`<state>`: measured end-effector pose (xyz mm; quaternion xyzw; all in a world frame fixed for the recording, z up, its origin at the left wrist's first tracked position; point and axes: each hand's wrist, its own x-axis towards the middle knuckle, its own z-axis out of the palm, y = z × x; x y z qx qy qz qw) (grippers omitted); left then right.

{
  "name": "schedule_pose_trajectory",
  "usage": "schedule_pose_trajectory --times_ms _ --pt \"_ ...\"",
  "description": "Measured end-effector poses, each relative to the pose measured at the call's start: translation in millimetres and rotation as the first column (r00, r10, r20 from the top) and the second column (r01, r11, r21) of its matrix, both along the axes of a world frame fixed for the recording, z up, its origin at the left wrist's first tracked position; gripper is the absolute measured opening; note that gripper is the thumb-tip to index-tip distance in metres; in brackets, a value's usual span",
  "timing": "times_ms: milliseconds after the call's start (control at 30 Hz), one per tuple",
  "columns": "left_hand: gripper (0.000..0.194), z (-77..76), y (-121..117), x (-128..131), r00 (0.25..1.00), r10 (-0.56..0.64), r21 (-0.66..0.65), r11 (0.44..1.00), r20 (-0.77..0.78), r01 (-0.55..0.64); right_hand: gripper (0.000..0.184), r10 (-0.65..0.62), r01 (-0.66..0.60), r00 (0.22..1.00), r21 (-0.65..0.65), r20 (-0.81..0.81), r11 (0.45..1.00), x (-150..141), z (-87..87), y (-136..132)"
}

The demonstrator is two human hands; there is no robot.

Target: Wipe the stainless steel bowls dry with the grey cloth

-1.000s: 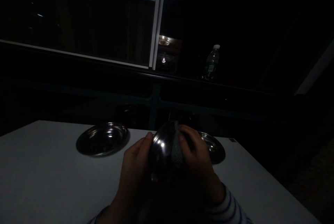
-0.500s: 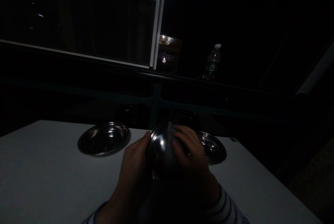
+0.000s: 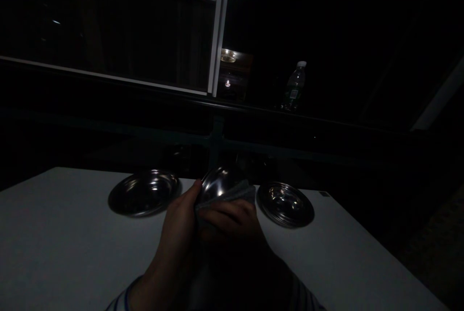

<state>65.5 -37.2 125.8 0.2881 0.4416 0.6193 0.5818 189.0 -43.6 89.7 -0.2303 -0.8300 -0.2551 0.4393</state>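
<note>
A shiny metal bowl (image 3: 218,181) is held up over the near part of the table, its far rim raised. My left hand (image 3: 180,221) grips its left edge, the thumb on the rim. Across the bowl's surface my right hand (image 3: 228,221) presses a grey cloth (image 3: 246,190), fingers curled over it. Shadow hides the lower part of the bowl and much of the right hand. On the left lies a metal dish (image 3: 145,195). On the right sits another metal dish (image 3: 285,204), showing several rims as if stacked.
The white table (image 3: 90,253) carries the dishes, with a small dark label (image 3: 324,194) at its far right corner. A plastic bottle (image 3: 294,86) with a white cap stands on the dark sill behind, beside a window frame (image 3: 216,35). The surroundings are very dark.
My right hand and the cloth have moved down and left across the bowl, uncovering the right dish. My left hand has shifted slightly left and keeps its grip.
</note>
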Motion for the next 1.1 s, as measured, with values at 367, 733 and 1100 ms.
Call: schedule_pose_trajectory --times_ms 367,733,1100 --pt "0.034 1.9 -12.8 8.0 0.976 -0.076 0.088 0.992 -0.204 0.095 0.022 -0.199 0.075 0.904 -0.317 -0.379 0.946 46.6 19.4 14.8" --pt "0.041 -15.1 0.2 3.4 0.958 -0.047 0.075 0.995 -0.284 0.071 0.015 -0.096 0.089 0.99 -0.079 -0.099 0.993 15.5 14.1 3.5" --pt "0.045 -9.1 -7.1 10.4 0.962 -0.117 0.039 0.991 -0.247 0.131 0.02 -0.16 0.113 0.961 -0.205 -0.226 0.972 29.5 16.8 8.8"
